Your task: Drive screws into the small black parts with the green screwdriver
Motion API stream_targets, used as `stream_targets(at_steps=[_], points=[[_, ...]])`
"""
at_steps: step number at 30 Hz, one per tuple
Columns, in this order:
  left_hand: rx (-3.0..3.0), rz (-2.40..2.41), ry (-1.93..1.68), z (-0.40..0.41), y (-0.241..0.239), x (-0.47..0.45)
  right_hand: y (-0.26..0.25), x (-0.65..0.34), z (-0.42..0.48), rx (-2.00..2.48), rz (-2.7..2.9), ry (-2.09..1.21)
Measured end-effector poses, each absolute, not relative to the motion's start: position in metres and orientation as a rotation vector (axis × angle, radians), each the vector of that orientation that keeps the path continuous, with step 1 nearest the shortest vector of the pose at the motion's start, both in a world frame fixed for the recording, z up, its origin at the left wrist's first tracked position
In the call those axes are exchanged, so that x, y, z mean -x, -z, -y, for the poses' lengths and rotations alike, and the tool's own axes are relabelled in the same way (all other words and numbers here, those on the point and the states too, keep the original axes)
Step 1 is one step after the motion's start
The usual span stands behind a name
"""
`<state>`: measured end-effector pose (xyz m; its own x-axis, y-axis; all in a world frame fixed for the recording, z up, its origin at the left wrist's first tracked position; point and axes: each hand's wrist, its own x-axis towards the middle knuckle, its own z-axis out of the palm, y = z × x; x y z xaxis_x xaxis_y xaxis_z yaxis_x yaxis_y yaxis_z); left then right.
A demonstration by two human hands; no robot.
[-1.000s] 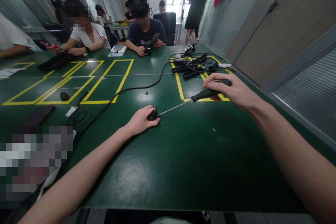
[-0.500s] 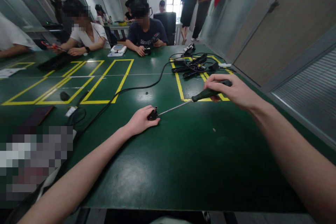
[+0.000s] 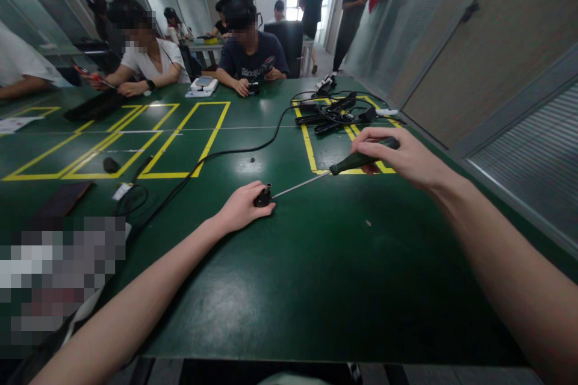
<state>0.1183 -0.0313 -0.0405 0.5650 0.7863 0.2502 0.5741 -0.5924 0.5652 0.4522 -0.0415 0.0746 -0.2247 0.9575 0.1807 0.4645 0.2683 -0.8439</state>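
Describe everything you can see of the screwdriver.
The screwdriver has a dark green handle, blackish at its rear end, perhaps plastic, and a long, thin shaft that looks like metal. It slants across the view, handle to the right, tip end to the left. The right grip holds the handle, partly covering it. The shaft's far end reaches the small black part in the left grip; the tip is unclear, so I cannot tell if it sits inside.

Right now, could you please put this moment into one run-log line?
left grip: holds small black part | right grip: holds green-handled screwdriver | tip: at the part, contact unclear | black cable: across green table
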Motion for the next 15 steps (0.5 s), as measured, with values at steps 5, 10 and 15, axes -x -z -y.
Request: stream_targets(at_steps=[5,10,15], points=[[-2.379,-1.097,-0.684,0.0326,0.0387,-0.1189,-0.0771,-0.4507,0.0437,1.347,1.790,-0.873],[-2.391,-1.094,-0.690,0.0320,0.0410,-0.1171,-0.0795,-0.4539,0.0446,1.318,1.850,-0.813],[-2.399,-1.091,-0.685,0.0301,0.0439,-0.1165,-0.0764,-0.4520,0.0440,1.301,1.825,-0.898]])
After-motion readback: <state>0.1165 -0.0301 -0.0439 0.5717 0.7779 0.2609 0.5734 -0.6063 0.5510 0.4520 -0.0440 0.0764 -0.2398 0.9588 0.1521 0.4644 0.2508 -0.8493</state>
